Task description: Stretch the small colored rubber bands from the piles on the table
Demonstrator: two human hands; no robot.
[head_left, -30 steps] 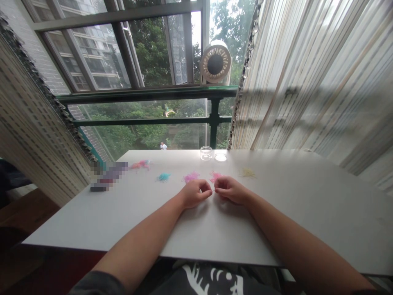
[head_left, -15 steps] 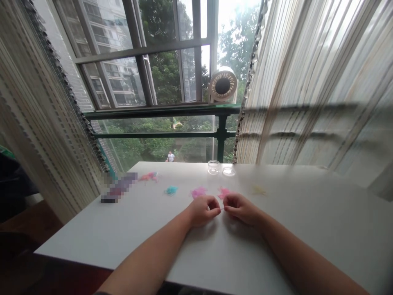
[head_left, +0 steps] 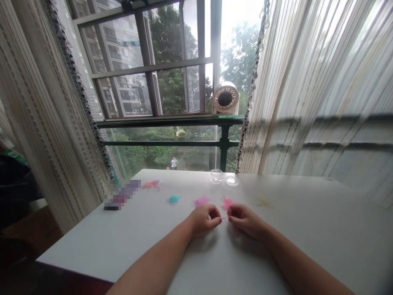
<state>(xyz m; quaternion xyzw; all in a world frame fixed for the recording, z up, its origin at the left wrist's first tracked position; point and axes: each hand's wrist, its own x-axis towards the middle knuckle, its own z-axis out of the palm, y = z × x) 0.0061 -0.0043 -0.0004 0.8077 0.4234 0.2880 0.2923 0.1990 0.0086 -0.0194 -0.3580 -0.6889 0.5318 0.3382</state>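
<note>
Between my two hands a thin pink rubber band [head_left: 224, 218] is stretched across a small gap. My left hand [head_left: 205, 221] pinches one end with thumb and forefinger. The other end is in the pinch of my right hand [head_left: 245, 220]. Just beyond my fingers lie a loose pink pile [head_left: 227, 203] and a purple pile [head_left: 202, 200] of what look like small bands. A teal pile [head_left: 174, 199] is farther left, and a pale yellow pile [head_left: 263, 200] sits to the right. The strand's exact shape is too small to make out.
A clear round container [head_left: 216, 176] and a clear lid [head_left: 231, 181] stand near the back edge of the white table [head_left: 123, 241]. At the left are a mixed-colour pile [head_left: 152, 184] and a blurred-out item [head_left: 123, 195]. A round white fan [head_left: 225, 98] is by the window.
My hands have drawn slightly apart, so more of the band shows between them. The whole scene sits lower in the picture, as the head camera has tilted up.
</note>
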